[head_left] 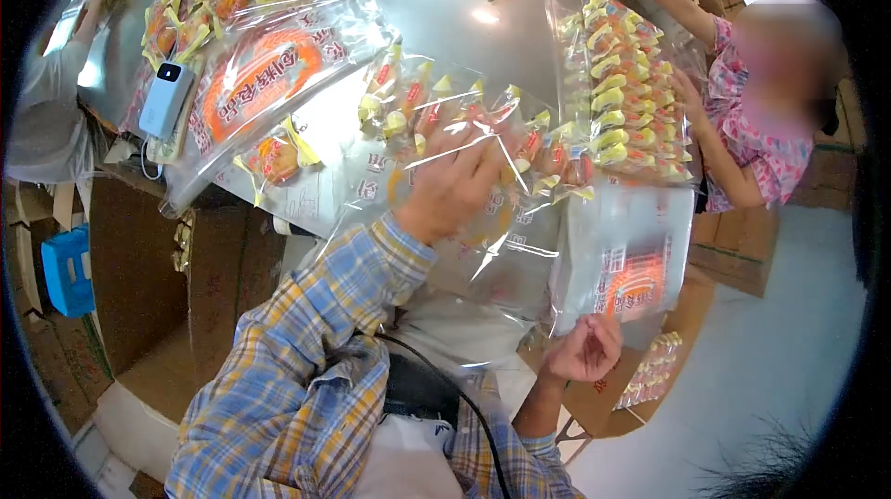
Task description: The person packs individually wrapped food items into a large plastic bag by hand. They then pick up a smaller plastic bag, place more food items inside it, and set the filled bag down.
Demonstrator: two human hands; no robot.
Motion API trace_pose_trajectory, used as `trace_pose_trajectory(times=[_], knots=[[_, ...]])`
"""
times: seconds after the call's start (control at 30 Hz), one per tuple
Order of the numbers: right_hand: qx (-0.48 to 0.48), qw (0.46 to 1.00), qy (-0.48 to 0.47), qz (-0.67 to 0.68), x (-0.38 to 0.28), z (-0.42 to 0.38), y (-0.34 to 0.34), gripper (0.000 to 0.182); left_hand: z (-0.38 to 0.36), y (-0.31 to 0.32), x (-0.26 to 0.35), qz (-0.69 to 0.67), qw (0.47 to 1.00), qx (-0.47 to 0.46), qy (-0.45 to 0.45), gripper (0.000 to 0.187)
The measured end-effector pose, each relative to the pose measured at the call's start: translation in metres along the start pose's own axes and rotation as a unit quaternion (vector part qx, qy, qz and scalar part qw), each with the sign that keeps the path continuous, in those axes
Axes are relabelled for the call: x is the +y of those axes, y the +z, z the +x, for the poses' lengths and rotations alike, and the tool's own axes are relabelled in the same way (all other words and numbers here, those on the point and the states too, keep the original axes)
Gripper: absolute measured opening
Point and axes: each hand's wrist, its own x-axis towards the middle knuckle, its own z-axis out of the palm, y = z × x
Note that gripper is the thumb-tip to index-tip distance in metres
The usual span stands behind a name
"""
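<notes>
My left hand (452, 181) is under the clear film of a plastic bag (483, 253), its bent fingers closed over a row of small wrapped pastries (441, 104). Glare on the film partly hides the fingertips. The pastries have yellow-edged clear wrappers with red print. Lower right, my right hand (587, 349) is curled with fingertips together, just below a stack of flat printed bags (631, 262). Whatever lies between its fingers, if anything, is too small to make out. One loose wrapped pastry (278, 157) lies left of the bag.
A filled bag of stacked pastries (631, 95) stands at the right, beside a co-worker in a pink patterned top (756, 128). A large printed bag (278, 81), a light-blue device (165, 100) and piled pastries (232, 2) lie left. Cardboard boxes (139, 267) stand below.
</notes>
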Motion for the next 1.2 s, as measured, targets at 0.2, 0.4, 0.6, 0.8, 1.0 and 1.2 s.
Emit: trace_pose_trajectory(times=[0.2, 0.4, 0.6, 0.8, 1.0, 1.2], knots=[[-0.139, 0.934, -0.187, -0.27, -0.036, 0.01, -0.014, 0.025, 0.009, -0.015, 0.005, 0.037, 0.999, 0.028, 0.007, 0.035], [-0.479, 0.874, -0.042, 0.069, -0.121, -0.008, 0.009, 0.027, 0.002, -0.008, 0.002, 0.117, 0.993, 0.01, 0.025, 0.043], [-0.369, 0.908, 0.0, -0.195, -0.066, -0.013, 0.109, 0.052, 0.013, -0.048, 0.016, 0.069, 0.997, 0.032, -0.024, 0.047], [-0.622, 0.711, 0.324, -0.048, -0.108, 0.008, 0.084, 0.054, 0.011, -0.043, 0.009, 0.056, 0.997, -0.043, -0.043, 0.07], [-0.449, 0.873, 0.08, -0.17, -0.092, -0.021, 0.082, 0.068, 0.012, -0.067, 0.031, -0.02, 0.997, -0.041, -0.063, 0.082], [-0.29, 0.935, 0.063, -0.193, -0.042, -0.01, 0.133, 0.077, 0.009, -0.052, 0.007, 0.088, 0.995, -0.025, -0.027, 0.053]])
